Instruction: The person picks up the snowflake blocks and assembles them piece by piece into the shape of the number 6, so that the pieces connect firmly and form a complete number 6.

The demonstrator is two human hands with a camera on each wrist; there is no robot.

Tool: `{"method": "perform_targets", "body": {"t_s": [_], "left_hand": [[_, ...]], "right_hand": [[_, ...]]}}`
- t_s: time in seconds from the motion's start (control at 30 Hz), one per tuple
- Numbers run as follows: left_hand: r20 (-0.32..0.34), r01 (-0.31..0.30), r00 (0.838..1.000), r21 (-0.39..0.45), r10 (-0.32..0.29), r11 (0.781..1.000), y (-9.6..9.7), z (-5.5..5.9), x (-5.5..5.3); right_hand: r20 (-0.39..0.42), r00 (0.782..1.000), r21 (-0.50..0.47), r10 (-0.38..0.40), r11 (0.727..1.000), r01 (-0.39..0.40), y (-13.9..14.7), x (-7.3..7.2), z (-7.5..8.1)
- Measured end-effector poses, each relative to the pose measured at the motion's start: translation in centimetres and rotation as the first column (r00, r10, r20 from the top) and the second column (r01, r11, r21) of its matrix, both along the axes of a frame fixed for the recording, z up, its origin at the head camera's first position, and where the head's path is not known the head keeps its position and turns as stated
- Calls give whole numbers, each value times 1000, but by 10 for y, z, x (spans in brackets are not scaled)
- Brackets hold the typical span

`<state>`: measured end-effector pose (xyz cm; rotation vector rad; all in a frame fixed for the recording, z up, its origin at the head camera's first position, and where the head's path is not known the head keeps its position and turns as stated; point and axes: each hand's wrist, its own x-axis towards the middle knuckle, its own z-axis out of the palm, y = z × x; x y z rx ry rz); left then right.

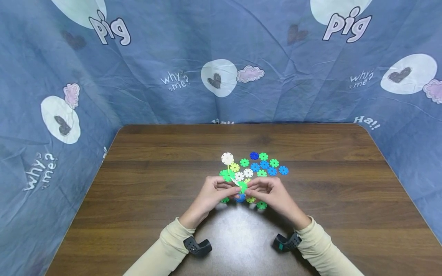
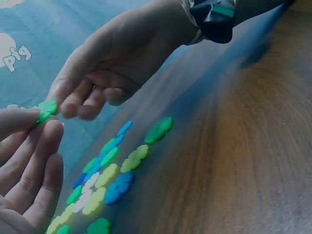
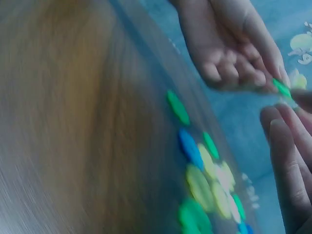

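Above the table, both hands meet at a green notched plastic disc (image 1: 243,186). My left hand (image 1: 215,193) pinches it between thumb and fingers from the left. From the right, my right hand (image 1: 271,193) grips its other edge with thumb and fingertips. A white disc seen edge-on appears to link it to green discs (image 1: 228,175). Beyond those, a yellow disc on edge and a larger-looking white disc (image 1: 227,158) seem to continue the chain. In the left wrist view the green disc (image 2: 47,107) shows between both hands' fingertips; fingers partly hide the joints.
Loose notched discs lie flat on the wooden table (image 1: 138,191) under and beyond the hands: blue discs (image 1: 272,171), green discs (image 1: 261,205), yellow discs (image 1: 235,167) and white discs (image 1: 248,173). A patterned blue cloth (image 1: 138,76) hangs behind the table and along its sides.
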<state>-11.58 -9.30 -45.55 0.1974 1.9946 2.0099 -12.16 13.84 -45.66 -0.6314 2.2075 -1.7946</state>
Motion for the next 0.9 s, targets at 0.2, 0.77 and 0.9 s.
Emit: {"method": "perform_targets", "body": {"t_s": [0.2, 0.77, 0.9], "left_hand": [[17, -56, 998, -4, 56, 998, -5, 2, -3], [9, -148, 989, 30, 148, 988, -10, 6, -6], [22, -154, 988, 33, 153, 988, -10, 5, -6]], "right_hand": [[-205, 974, 299, 99, 954, -34, 15, -9, 2], [-128, 952, 539, 277, 825, -168, 39, -20, -1], [-123, 955, 514, 268, 841, -170, 38, -20, -2]]}}
